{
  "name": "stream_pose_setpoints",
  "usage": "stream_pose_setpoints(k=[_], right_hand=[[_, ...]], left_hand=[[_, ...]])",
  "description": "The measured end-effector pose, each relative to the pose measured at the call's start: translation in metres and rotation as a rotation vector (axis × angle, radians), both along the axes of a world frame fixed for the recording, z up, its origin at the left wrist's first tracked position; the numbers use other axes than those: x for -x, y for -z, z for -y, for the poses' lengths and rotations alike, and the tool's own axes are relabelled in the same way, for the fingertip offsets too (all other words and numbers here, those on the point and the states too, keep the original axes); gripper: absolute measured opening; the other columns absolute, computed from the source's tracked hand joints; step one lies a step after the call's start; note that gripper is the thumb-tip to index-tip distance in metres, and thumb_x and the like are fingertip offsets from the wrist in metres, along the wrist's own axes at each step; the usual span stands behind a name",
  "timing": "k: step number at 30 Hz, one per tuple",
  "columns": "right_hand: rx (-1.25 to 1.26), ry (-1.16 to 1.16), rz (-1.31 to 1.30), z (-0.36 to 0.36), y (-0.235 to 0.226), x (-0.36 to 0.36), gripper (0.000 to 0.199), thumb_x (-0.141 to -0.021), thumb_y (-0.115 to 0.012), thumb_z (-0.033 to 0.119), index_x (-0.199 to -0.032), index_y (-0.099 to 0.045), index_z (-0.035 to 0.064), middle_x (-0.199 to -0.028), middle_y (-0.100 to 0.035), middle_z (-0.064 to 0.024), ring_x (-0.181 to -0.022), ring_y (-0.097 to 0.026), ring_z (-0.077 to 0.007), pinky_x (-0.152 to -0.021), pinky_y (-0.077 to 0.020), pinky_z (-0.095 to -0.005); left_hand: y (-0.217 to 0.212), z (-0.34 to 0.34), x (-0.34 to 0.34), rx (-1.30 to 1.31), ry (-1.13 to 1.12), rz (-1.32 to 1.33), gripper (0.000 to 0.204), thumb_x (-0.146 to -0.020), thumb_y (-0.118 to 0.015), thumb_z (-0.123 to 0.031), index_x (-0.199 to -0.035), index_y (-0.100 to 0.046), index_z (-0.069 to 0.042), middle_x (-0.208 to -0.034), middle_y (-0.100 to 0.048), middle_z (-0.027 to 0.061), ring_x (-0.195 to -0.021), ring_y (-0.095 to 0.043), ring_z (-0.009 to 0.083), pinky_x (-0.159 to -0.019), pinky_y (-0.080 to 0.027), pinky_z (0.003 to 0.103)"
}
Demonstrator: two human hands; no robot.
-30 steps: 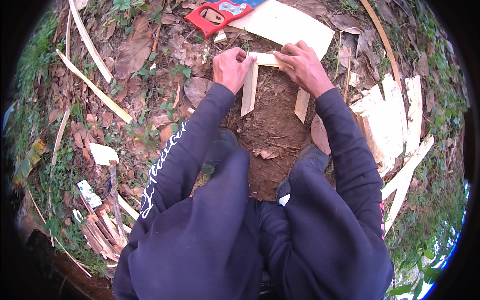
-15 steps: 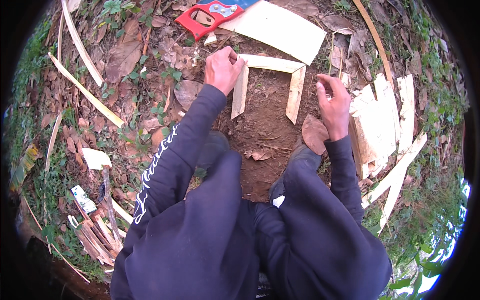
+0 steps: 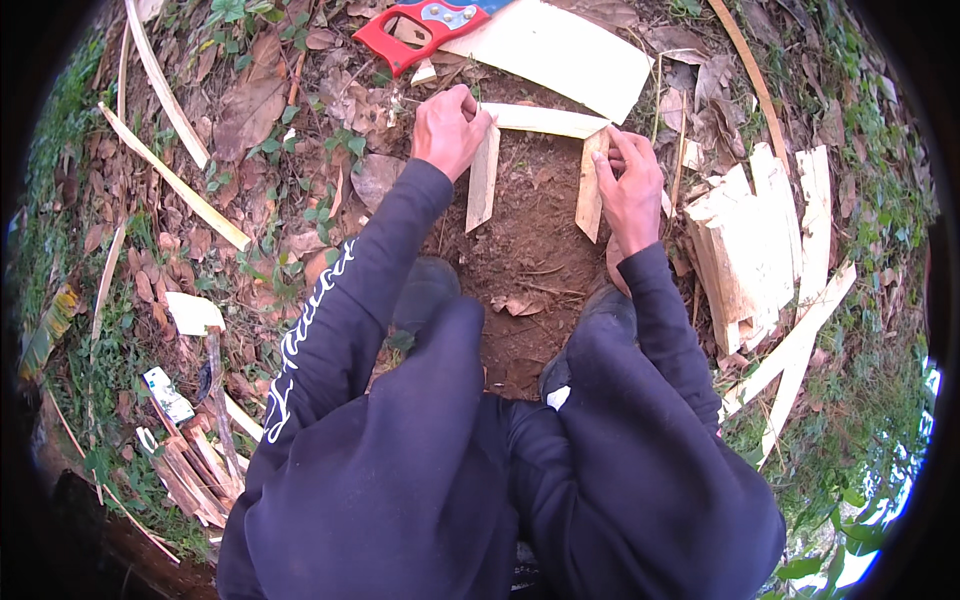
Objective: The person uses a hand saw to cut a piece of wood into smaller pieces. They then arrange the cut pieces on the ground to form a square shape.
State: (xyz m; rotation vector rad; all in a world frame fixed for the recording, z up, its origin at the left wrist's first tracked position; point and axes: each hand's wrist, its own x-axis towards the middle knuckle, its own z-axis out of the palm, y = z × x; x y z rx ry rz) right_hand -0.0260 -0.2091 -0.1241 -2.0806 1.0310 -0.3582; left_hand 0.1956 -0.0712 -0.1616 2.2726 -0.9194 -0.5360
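Observation:
Three pale wooden strips lie on the bare soil as a three-sided frame, its near side unfilled. The top strip (image 3: pixel 550 121) runs across the far end, the left strip (image 3: pixel 483 182) and the right strip (image 3: pixel 590 190) reach toward me with slanted ends. My left hand (image 3: pixel 447 132) is closed, its fingertips pinching the far left corner, where the top and left strips meet. At the opposite corner my right hand (image 3: pixel 632 190) grips the upper part of the right strip between thumb and fingers. Part of that joint is hidden by the fingers.
Beyond the frame lie a flat pale board (image 3: pixel 560 58) and a red-handled saw (image 3: pixel 410 35). Split wood pieces (image 3: pixel 742 262) are heaped at right. Long thin strips (image 3: pixel 175 178) and a stick bundle (image 3: pixel 190 470) lie at left among dry leaves.
My right hand has moved left and inward from beside the frame and taken hold of the right strip, whose near end shifted slightly. My left hand stays at its corner.

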Motion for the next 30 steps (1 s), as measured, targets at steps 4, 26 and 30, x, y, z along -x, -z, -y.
stream_pose_setpoints(k=[4, 26, 30], right_hand=[[-0.012, 0.054, 0.039, -0.006, 0.000, -0.007, 0.038, -0.089, -0.066, 0.005, -0.126, -0.062, -0.0021, -0.115, -0.062, -0.0155, -0.091, -0.067, -0.0242, -0.081, -0.0567, -0.0346], [0.099, 0.134, -0.007, 0.015, 0.011, -0.025, 0.021, -0.087, -0.074, 0.015, -0.093, -0.068, -0.0044, -0.083, -0.069, -0.0124, -0.072, -0.065, -0.0184, -0.069, -0.0535, -0.0317], [0.031, 0.136, 0.005, 0.019, 0.007, -0.026, 0.020, -0.086, -0.074, 0.013, -0.090, -0.067, -0.0049, -0.082, -0.070, -0.0135, -0.073, -0.066, -0.0194, -0.070, -0.0537, -0.0327]], left_hand=[[-0.002, -0.001, 0.000, -0.003, 0.009, 0.023, 0.026, -0.084, -0.078, -0.020, -0.080, -0.062, -0.001, -0.067, -0.065, 0.0077, -0.055, -0.064, 0.0149, -0.057, -0.052, 0.032], [0.004, -0.002, -0.004, 0.023, 0.056, 0.047, 0.026, -0.085, -0.078, -0.021, -0.079, -0.062, -0.001, -0.069, -0.068, 0.0098, -0.057, -0.067, 0.0165, -0.059, -0.053, 0.032], [0.001, -0.002, -0.004, 0.010, 0.057, 0.034, 0.027, -0.085, -0.078, -0.021, -0.079, -0.061, -0.001, -0.068, -0.068, 0.0094, -0.057, -0.067, 0.0158, -0.058, -0.053, 0.032]])
